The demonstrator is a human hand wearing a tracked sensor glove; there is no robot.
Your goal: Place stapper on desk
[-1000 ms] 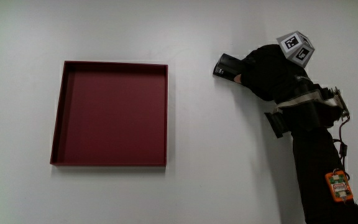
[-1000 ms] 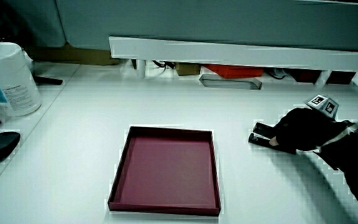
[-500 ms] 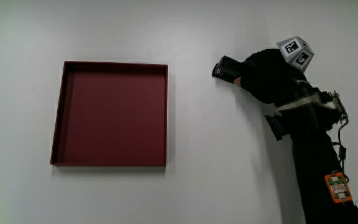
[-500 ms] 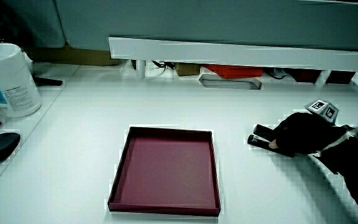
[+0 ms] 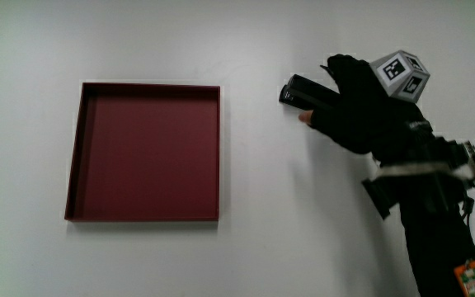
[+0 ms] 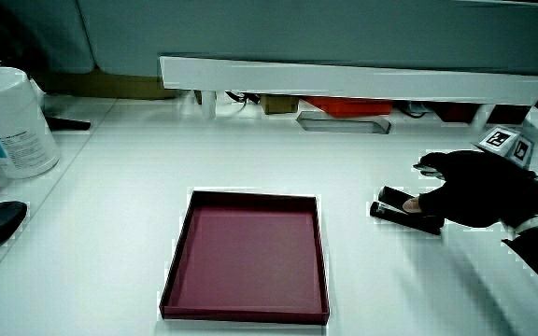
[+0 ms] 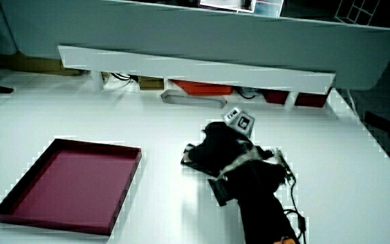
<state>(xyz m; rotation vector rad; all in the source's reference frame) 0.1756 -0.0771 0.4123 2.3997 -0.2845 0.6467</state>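
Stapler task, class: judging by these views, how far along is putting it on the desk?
Done, it seems: the black stapler lies flat on the white desk, beside the empty red tray and apart from it. In hand: the hand is over the stapler's end with fingers spread in a side view. Left: moving the hand clear.

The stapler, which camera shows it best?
The main view: the stapler lies on the table beside the tray, its free end clear of the hand. A side view shows it low and partly covered; in another the hand hides nearly all of it.
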